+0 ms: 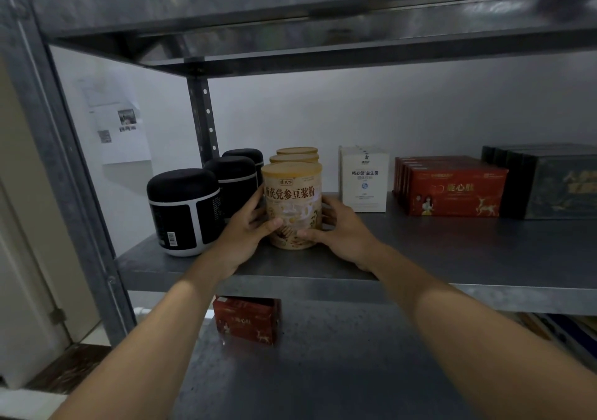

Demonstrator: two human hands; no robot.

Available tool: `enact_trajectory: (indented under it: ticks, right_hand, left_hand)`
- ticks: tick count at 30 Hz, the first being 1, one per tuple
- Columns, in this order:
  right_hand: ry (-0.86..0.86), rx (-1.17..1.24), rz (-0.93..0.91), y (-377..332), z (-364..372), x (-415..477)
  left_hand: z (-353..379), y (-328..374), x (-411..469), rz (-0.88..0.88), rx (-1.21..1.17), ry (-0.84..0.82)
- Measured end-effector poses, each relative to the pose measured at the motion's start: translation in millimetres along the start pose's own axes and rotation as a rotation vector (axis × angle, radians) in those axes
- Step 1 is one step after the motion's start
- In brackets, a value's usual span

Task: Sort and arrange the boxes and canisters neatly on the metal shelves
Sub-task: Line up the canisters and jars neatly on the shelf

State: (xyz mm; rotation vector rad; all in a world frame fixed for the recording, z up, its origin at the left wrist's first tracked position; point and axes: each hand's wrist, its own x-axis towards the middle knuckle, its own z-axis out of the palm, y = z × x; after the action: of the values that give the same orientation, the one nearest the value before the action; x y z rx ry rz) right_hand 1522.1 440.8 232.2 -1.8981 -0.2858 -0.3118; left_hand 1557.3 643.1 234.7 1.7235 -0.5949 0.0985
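A beige canister (292,193) with a tan lid stands upright on the middle metal shelf (452,251). My left hand (247,230) grips its left side and my right hand (339,229) grips its right side. Two more beige canisters (297,155) line up behind it. To the left, three black canisters (184,209) form a row running back. To the right stand white boxes (363,180), then red boxes (452,188), then dark boxes (555,183) at the far right.
One red box (247,321) stands on the lower shelf (323,371), under the middle shelf's front edge. The grey upright post (64,167) rises at left. The upper shelf (290,15) hangs close overhead. Papers (119,125) are stuck on the back wall.
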Motion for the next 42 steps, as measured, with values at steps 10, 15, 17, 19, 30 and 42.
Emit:
enact_trajectory:
  ticks: [10,15,17,19,30,42]
  right_hand:
    - [0.184,-0.250,-0.146,-25,7,-34]
    - [0.222,-0.263,-0.262,-36,22,-53]
    - [0.177,-0.264,-0.279,-42,32,-56]
    - [0.113,-0.253,-0.274,-47,44,-57]
    - [-0.083,-0.011,-0.107,-55,117,-26]
    - [0.126,0.026,-0.069,-67,187,30]
  left_hand:
    - [-4,28,-39,-0.075,0.283,0.210]
    - [-18,38,-73,-0.045,0.314,0.403]
    - [-25,41,-85,-0.034,0.307,0.502]
    - [-35,43,-92,-0.040,0.314,0.605]
    - [-89,19,-79,-0.115,0.100,0.523]
    - [-142,-15,-51,-0.005,-0.103,0.212]
